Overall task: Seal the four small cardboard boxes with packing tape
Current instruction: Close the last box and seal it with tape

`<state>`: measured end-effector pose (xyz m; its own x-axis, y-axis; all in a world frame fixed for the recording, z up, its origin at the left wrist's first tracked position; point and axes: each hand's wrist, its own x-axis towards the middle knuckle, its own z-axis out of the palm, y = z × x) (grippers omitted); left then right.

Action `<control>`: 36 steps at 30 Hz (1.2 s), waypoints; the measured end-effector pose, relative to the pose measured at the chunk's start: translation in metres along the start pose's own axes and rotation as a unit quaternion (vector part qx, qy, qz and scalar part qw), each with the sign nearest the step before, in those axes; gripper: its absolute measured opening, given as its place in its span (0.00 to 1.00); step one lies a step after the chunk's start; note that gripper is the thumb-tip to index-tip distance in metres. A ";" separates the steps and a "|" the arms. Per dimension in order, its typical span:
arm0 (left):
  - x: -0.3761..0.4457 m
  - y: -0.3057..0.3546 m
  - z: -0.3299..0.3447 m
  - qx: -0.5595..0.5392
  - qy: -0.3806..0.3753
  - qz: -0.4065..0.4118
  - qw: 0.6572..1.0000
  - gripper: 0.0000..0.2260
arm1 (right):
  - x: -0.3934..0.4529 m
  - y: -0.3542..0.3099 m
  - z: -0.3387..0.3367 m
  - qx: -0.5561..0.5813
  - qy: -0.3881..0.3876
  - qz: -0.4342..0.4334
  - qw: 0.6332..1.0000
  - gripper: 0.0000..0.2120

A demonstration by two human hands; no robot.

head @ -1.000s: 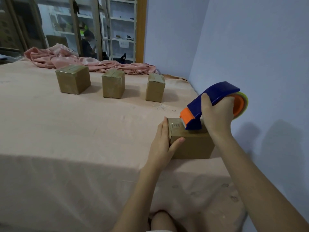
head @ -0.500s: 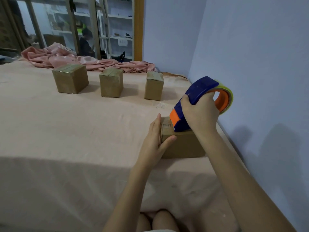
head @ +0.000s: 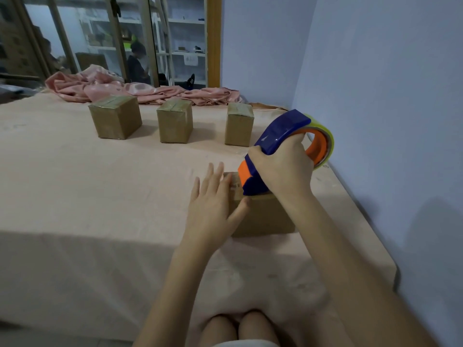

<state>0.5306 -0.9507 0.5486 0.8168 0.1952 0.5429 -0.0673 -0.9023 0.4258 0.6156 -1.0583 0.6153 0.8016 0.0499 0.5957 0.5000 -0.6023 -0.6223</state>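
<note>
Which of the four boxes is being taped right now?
The near box, alone at the front. The left hand steadies it while the right hand holds the dispenser on its top. The other three stand untouched in the far row.

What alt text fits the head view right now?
A right hand grips a blue and orange tape dispenser on the nearest brown cardboard box, the left hand flat against its side. Three more small cardboard boxes stand behind on a pink-covered table.
</note>
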 end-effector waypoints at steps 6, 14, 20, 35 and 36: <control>0.001 0.023 0.010 0.173 -0.039 0.013 0.984 0.41 | 0.000 0.002 0.000 0.016 0.005 0.000 1.000 0.26; -0.003 0.022 0.009 0.156 -0.036 0.017 0.987 0.39 | 0.005 0.018 -0.008 0.114 -0.010 0.058 0.992 0.23; -0.006 0.023 0.008 0.146 -0.025 0.010 0.989 0.40 | 0.005 0.019 -0.010 0.159 0.005 0.087 0.983 0.20; -0.005 0.021 0.005 0.127 -0.026 0.025 0.991 0.38 | 0.017 0.021 -0.043 0.081 0.007 0.017 0.997 0.22; -0.005 0.021 0.005 0.128 -0.026 0.025 0.991 0.38 | 0.016 0.020 -0.042 0.068 0.004 0.012 0.998 0.22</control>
<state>0.5280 -0.9731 0.5511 0.8453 0.1333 0.5174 0.0336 -0.9797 0.1975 0.6249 -1.1035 0.6336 0.8123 0.0304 0.5825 0.5201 -0.4899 -0.6997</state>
